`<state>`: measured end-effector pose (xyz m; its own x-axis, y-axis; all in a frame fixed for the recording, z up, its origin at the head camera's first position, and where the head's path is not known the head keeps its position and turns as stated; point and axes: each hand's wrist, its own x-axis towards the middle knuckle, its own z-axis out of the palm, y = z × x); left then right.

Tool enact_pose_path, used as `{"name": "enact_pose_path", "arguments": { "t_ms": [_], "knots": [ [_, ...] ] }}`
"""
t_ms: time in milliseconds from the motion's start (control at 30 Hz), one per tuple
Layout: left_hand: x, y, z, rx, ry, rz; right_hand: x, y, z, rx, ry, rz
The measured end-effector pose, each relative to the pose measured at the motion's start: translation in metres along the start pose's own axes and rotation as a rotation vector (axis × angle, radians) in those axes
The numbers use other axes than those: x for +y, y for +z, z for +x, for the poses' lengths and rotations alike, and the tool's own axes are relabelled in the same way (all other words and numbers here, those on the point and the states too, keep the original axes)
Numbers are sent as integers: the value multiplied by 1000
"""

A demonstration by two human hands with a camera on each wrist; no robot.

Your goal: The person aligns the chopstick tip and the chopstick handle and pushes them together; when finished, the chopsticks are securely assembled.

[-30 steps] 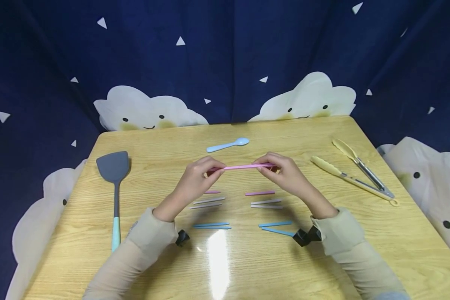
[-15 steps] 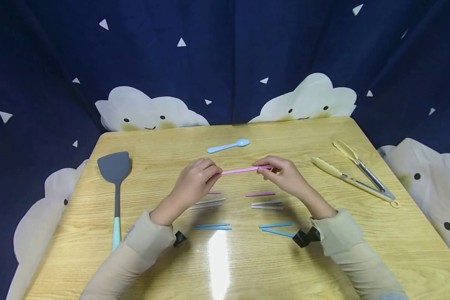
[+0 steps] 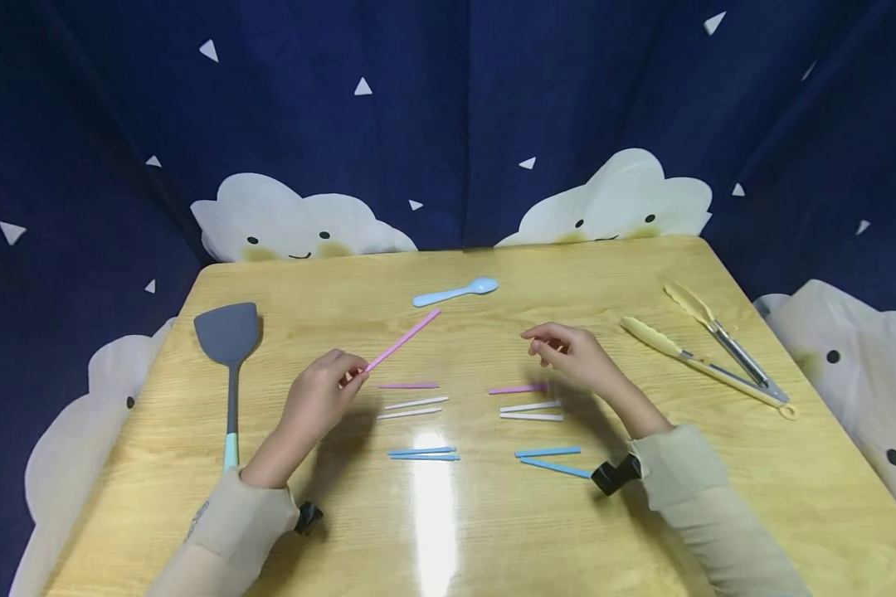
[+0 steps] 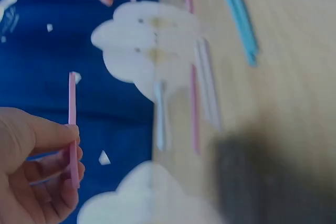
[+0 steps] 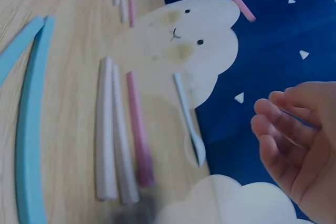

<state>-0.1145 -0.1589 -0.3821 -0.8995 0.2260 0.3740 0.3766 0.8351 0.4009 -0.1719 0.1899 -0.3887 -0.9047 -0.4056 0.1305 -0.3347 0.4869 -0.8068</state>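
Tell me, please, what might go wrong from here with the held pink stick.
The held pink stick might slip or twist, as only the left hand grips it and one end juts free.
That free end could brush the light blue spoon, which looks close in the head view.
Lowering it could nudge the left lying pink stick or the two white sticks beside it.

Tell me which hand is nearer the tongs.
Right. The right hand is to the left of the tongs; the left hand is farther left, holding a pink stick.
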Motion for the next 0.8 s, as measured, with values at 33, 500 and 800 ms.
{"name": "enact_pose_path", "arguments": {
  "t_ms": [33,500,800],
  "knots": [
    [-5,0,-5,-16,-46,1,4,1,0,-14,6,-12],
    [-51,-3,-47,-141,-490,0,31,4,1,-128,30,-152],
    [-64,-3,-58,-163,-545,15,36,5,1,-141,79,-190]
  ]
}}
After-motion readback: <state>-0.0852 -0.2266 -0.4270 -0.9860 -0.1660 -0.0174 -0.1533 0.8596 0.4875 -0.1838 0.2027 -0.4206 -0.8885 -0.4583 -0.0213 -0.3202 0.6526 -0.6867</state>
